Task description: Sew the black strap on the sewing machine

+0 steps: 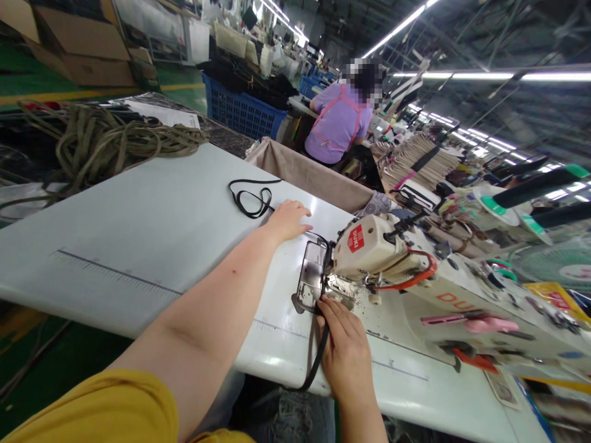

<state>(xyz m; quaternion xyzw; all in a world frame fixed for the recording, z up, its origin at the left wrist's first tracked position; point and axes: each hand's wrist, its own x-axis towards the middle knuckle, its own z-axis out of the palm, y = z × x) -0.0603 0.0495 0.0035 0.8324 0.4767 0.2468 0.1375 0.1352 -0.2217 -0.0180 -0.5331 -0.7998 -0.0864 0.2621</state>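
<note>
A cream sewing machine (pixel 369 246) with a red label stands on the white table (pixel 138 234). My left hand (pixel 289 220) lies flat on the table behind the machine's metal needle plate (pixel 311 277), fingers stretched out over a thin black strap (pixel 252 200) that loops away to the left. My right hand (pixel 344 344) rests at the front of the needle plate, fingers pressed down on the black strap (pixel 319 357), which hangs over the table's near edge.
A heap of olive webbing (pixel 101 141) lies at the table's far left. A person in a purple top (pixel 339 123) sits with their back to me beyond a beige cloth bin (pixel 309 172). Blue crate (pixel 240 111), cardboard boxes (pixel 78 43), thread cones at right.
</note>
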